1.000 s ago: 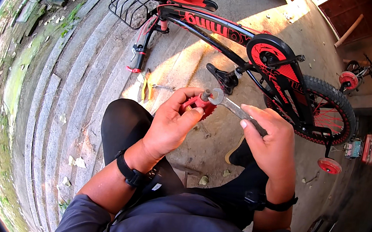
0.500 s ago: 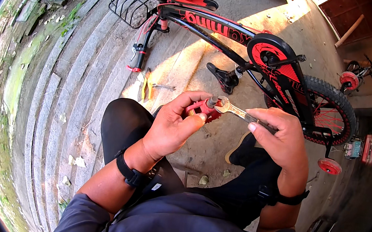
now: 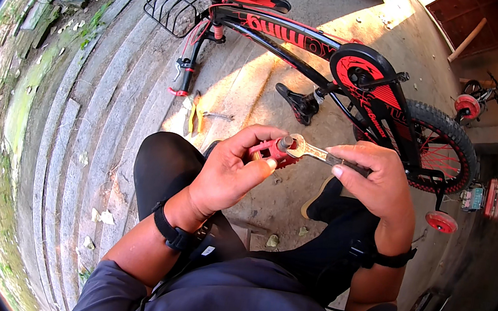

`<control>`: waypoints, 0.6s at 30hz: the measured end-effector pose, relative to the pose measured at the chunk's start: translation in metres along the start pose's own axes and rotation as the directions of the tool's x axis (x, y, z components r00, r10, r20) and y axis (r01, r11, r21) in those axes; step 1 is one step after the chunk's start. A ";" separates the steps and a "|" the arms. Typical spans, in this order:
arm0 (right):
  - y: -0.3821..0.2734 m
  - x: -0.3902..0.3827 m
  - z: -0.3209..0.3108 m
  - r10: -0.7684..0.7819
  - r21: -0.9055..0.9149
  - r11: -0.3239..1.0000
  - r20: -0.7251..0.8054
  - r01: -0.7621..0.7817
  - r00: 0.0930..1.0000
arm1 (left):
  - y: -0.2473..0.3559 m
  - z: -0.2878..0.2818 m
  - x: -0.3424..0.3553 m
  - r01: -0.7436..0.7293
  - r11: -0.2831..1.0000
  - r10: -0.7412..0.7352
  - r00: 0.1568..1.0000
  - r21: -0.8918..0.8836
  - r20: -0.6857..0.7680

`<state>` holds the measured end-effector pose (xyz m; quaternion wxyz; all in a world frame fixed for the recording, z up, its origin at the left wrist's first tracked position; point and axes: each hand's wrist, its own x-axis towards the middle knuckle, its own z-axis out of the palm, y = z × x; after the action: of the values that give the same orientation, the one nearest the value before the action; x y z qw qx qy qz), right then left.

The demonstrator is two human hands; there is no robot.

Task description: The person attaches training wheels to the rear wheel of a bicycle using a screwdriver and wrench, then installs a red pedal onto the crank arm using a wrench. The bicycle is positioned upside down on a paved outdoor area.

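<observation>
The bare left hand (image 3: 225,172) is closed in a pinch, its outstretched left thumb (image 3: 257,170) on the near side of its grip and its bent left index finger (image 3: 256,134) on the far side. Well apart, to the right of that grip, the bare right hand (image 3: 381,188) also pinches, its fingertips pointing left, the right thumb (image 3: 349,176) nearer the body. Below the grips, the bare left forearm (image 3: 139,251) slants up and inward; the bare right forearm (image 3: 374,290) rises more steeply.
</observation>
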<state>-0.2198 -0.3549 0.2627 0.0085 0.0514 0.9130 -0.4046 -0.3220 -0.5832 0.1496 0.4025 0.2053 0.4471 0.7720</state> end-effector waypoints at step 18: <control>-0.019 -0.004 -0.008 -0.063 -0.161 0.985 -0.004 0.062 0.998 | 0.005 0.007 -0.002 -0.011 0.974 0.023 0.998 -0.228 0.050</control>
<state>-0.2174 -0.3621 0.2822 -0.0041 0.0235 0.9438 -0.3296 -0.3181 -0.5820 0.1572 0.4282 0.1818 0.3434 0.8159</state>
